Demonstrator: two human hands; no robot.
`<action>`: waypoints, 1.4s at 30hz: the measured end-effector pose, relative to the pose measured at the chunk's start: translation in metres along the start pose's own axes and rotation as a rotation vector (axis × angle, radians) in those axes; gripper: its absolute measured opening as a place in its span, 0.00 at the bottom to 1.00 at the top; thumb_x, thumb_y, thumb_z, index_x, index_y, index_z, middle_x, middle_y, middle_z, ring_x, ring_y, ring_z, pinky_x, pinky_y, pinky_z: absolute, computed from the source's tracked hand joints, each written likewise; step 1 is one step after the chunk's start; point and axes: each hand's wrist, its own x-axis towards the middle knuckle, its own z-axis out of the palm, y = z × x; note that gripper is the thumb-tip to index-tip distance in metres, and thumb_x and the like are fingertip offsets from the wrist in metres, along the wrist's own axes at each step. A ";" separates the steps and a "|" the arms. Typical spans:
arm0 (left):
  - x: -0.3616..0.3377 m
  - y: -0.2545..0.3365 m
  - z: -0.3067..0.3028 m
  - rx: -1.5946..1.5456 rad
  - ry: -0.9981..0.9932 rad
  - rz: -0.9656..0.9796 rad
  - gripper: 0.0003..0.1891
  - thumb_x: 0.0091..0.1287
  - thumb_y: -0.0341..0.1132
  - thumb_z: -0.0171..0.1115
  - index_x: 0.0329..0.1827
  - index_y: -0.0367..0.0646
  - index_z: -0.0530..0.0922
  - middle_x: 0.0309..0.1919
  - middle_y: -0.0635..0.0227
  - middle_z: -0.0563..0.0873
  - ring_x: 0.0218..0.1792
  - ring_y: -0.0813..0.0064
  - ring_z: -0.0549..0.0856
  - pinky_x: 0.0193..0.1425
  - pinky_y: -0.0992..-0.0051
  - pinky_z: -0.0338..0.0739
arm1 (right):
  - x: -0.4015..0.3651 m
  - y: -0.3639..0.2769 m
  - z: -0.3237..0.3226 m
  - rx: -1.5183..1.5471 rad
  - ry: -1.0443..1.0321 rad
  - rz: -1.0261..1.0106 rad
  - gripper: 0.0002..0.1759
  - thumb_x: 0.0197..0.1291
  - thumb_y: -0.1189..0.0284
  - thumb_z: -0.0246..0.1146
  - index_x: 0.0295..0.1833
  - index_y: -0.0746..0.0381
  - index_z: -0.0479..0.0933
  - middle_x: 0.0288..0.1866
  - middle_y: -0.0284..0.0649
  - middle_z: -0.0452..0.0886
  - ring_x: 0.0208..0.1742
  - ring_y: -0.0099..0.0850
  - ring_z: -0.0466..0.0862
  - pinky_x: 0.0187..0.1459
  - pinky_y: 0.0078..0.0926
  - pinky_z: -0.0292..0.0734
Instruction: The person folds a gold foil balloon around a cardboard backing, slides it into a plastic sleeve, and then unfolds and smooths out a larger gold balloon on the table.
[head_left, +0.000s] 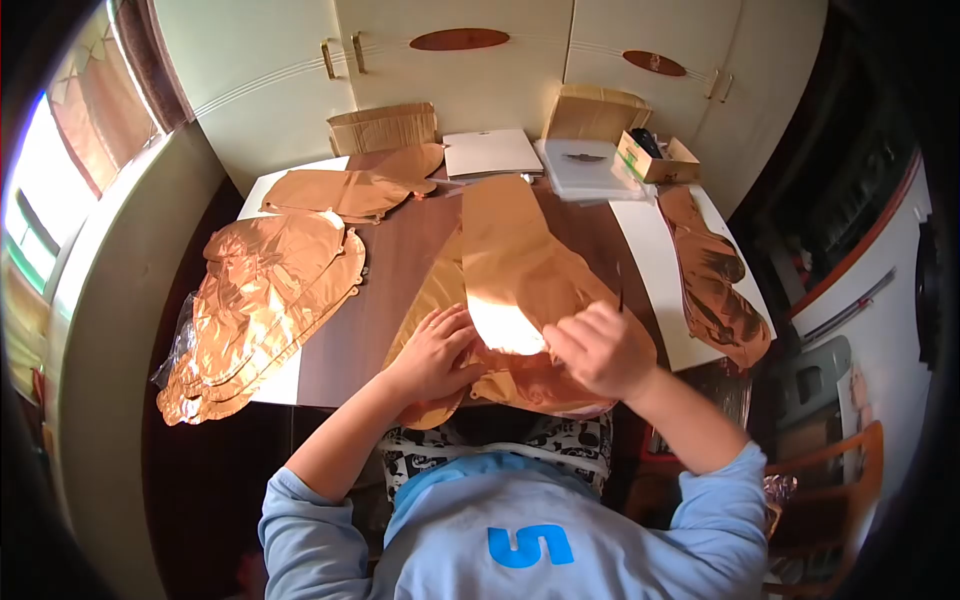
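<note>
A flat, uninflated copper-coloured foil balloon (560,262) is spread over the middle of the table, its near end hanging past the front edge. My left hand (437,350) lies on its left side near that edge, fingers stretched out on the foil. Over the right part of the balloon, my right hand (596,350) is closed, with a thin dark pen-like stick (621,288) poking up from the fingers. The lower end of the stick is hidden by the hand. Bright light glares off the foil between my hands.
More flat foil balloons lie left (270,290), at the back left (345,187) and right (715,275). Along the back stand a white flat box (492,154), a clear plastic case (590,175) and a small open carton (672,165). A wooden chair (850,480) is at right.
</note>
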 end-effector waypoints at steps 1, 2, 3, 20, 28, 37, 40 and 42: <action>0.000 0.004 0.000 0.002 0.013 -0.010 0.31 0.61 0.49 0.70 0.61 0.38 0.77 0.66 0.49 0.75 0.72 0.47 0.68 0.76 0.51 0.60 | -0.013 -0.005 0.010 0.036 -0.028 0.042 0.12 0.52 0.75 0.65 0.44 0.63 0.81 0.36 0.36 0.81 0.34 0.32 0.82 0.41 0.33 0.75; 0.000 0.009 0.000 0.004 0.025 -0.019 0.31 0.60 0.48 0.70 0.61 0.37 0.77 0.65 0.48 0.75 0.72 0.46 0.69 0.76 0.51 0.61 | -0.019 -0.009 0.018 0.039 0.057 0.028 0.09 0.55 0.71 0.64 0.41 0.62 0.78 0.29 0.34 0.73 0.32 0.30 0.78 0.40 0.31 0.73; 0.001 0.013 0.002 0.004 0.037 -0.028 0.31 0.60 0.47 0.71 0.61 0.36 0.77 0.65 0.47 0.75 0.71 0.46 0.69 0.75 0.51 0.62 | -0.023 -0.012 0.023 0.060 0.067 0.042 0.09 0.56 0.71 0.64 0.42 0.62 0.78 0.29 0.34 0.74 0.32 0.30 0.78 0.40 0.31 0.73; 0.002 0.031 -0.004 -0.242 0.083 -0.283 0.33 0.56 0.33 0.71 0.66 0.37 0.67 0.61 0.48 0.77 0.62 0.50 0.78 0.67 0.62 0.73 | -0.042 -0.041 0.027 0.196 0.040 0.190 0.06 0.58 0.72 0.68 0.32 0.57 0.77 0.32 0.31 0.78 0.37 0.29 0.80 0.48 0.35 0.72; 0.000 0.030 -0.009 -0.343 0.113 -0.338 0.26 0.61 0.24 0.58 0.65 0.36 0.68 0.57 0.49 0.78 0.57 0.54 0.81 0.59 0.67 0.78 | -0.049 -0.049 0.028 0.174 0.008 0.129 0.05 0.58 0.72 0.68 0.35 0.59 0.78 0.34 0.34 0.79 0.37 0.30 0.79 0.50 0.37 0.73; -0.003 0.026 -0.005 -0.114 0.108 -0.189 0.22 0.64 0.31 0.63 0.62 0.35 0.75 0.66 0.45 0.73 0.68 0.43 0.73 0.70 0.57 0.71 | -0.050 -0.064 0.021 0.213 -0.063 0.146 0.04 0.56 0.74 0.67 0.36 0.60 0.78 0.34 0.33 0.78 0.36 0.30 0.78 0.49 0.34 0.73; 0.000 0.025 -0.002 -0.058 0.109 -0.150 0.23 0.63 0.34 0.66 0.61 0.36 0.76 0.66 0.46 0.73 0.69 0.41 0.71 0.73 0.53 0.66 | -0.056 -0.070 0.012 0.264 -0.056 0.162 0.04 0.57 0.74 0.67 0.37 0.60 0.79 0.36 0.33 0.78 0.37 0.29 0.78 0.48 0.33 0.73; -0.002 0.025 0.001 -0.064 0.102 -0.148 0.24 0.62 0.36 0.68 0.61 0.36 0.76 0.65 0.46 0.74 0.70 0.41 0.70 0.74 0.50 0.64 | -0.060 -0.075 0.014 0.260 -0.041 0.161 0.05 0.57 0.73 0.67 0.39 0.60 0.79 0.37 0.33 0.79 0.37 0.29 0.78 0.47 0.33 0.73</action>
